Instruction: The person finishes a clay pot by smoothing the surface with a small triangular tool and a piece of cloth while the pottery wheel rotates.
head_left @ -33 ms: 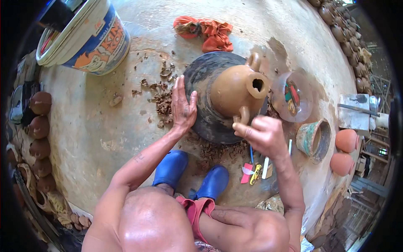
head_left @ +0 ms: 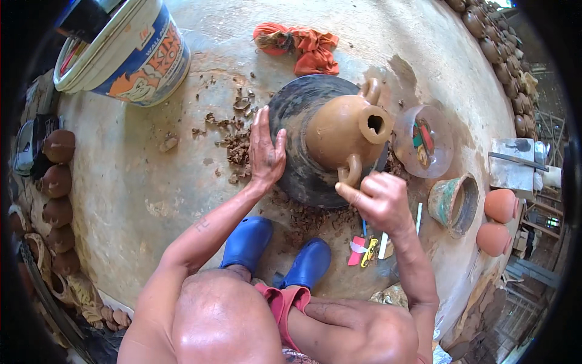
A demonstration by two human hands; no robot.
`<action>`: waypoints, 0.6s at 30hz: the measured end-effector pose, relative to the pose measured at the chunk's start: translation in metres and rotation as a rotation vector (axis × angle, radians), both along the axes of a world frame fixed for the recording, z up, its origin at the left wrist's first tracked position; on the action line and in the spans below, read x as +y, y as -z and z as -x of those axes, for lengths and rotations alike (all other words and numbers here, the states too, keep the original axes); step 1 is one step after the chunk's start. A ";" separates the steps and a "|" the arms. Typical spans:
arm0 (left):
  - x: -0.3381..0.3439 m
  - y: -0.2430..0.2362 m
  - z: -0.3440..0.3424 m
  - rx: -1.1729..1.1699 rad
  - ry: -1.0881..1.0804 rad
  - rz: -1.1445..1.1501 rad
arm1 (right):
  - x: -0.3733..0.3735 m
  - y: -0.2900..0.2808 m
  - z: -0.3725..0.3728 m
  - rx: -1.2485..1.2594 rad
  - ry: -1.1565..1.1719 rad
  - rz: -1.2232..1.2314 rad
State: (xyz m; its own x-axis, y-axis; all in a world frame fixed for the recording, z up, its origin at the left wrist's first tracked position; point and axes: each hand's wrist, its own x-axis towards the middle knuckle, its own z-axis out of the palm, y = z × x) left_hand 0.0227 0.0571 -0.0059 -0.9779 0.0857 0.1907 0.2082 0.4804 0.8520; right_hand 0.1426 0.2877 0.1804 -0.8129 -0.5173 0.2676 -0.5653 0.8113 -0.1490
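A brown clay jug (head_left: 333, 134) with a narrow open mouth and two loop handles leans to the right on a dark round turntable (head_left: 306, 189). My left hand (head_left: 265, 153) lies along the turntable's left rim, fingers stretched out and thumb apart, holding nothing. Beside the jug's nearer handle (head_left: 351, 168) is my right hand (head_left: 383, 200). Its fingers are curled in and its thumb points left, close under the handle's lower end. Whether the thumb touches the clay I cannot tell. No tool shows in the right hand.
Clay shavings (head_left: 237, 148) lie around the turntable. To the right are a clear bowl (head_left: 445, 142) with small tools, a green-brown pot (head_left: 441, 200) and a yellow cutter (head_left: 369, 252). A red cloth (head_left: 316, 51) lies beyond, a white bucket (head_left: 173, 67) at far left.
My right hand has shifted very slightly down, its thumb a little lower on the near handle. The left hand stays at the rim. The whole picture has moved a touch.
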 end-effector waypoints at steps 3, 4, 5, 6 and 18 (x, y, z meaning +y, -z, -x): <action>0.000 0.003 0.016 0.070 0.012 -0.005 | -0.018 0.002 -0.009 0.068 -0.043 0.007; -0.002 0.002 0.024 0.077 0.057 -0.018 | -0.019 0.001 -0.010 0.060 -0.047 0.002; -0.001 0.003 0.032 0.082 0.098 -0.041 | -0.018 -0.006 -0.011 0.107 -0.009 0.032; -0.004 0.004 0.043 0.150 0.098 0.025 | -0.019 -0.014 -0.009 0.155 0.018 0.073; 0.000 0.002 0.065 0.035 -0.025 -0.228 | -0.072 -0.033 0.094 0.070 -0.084 -0.464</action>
State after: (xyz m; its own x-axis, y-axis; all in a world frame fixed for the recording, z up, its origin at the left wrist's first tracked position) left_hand -0.0426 0.0568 -0.0080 -0.9716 0.0124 0.2363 0.2302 0.2815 0.9316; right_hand 0.0482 0.2162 0.2136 -0.7515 -0.6582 0.0460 -0.6273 0.7344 0.2591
